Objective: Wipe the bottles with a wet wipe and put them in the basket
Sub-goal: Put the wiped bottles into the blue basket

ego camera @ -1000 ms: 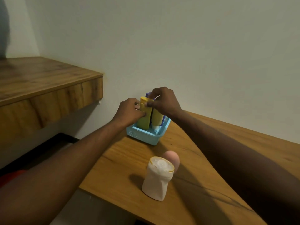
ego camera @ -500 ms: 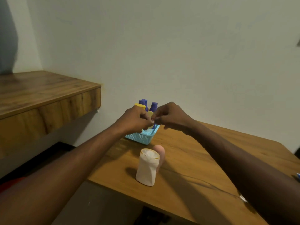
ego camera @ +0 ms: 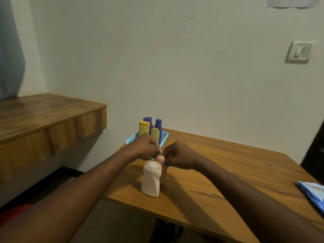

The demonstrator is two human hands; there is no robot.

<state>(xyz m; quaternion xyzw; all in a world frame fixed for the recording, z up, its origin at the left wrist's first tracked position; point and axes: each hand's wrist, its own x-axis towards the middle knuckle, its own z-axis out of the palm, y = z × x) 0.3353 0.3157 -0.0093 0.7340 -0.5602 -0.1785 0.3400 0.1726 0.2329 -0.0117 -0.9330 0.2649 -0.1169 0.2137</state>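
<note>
White bottle (ego camera: 150,181): upright near the near-left corner of the desk (ego camera: 228,163). Pink bottle (ego camera: 159,159): upright just behind it, mostly hidden. Basket (ego camera: 164,136): far-left corner of the desk, against the wall. It holds two yellow bottles (ego camera: 144,128) and two purple bottles (ego camera: 158,125), all upright. Left hand (ego camera: 145,146) and right hand (ego camera: 182,156): fingers curled, fingertips close together at the pink bottle's cap. Whether either hand grips anything cannot be told. Blue packet (ego camera: 313,192): at the desk's right edge.

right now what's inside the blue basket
Four bottles stand upright in the blue basket: two purple bottles at the back, two yellow bottles in front. Their lower parts and the basket floor are covered by the basket wall and the left hand.
</note>
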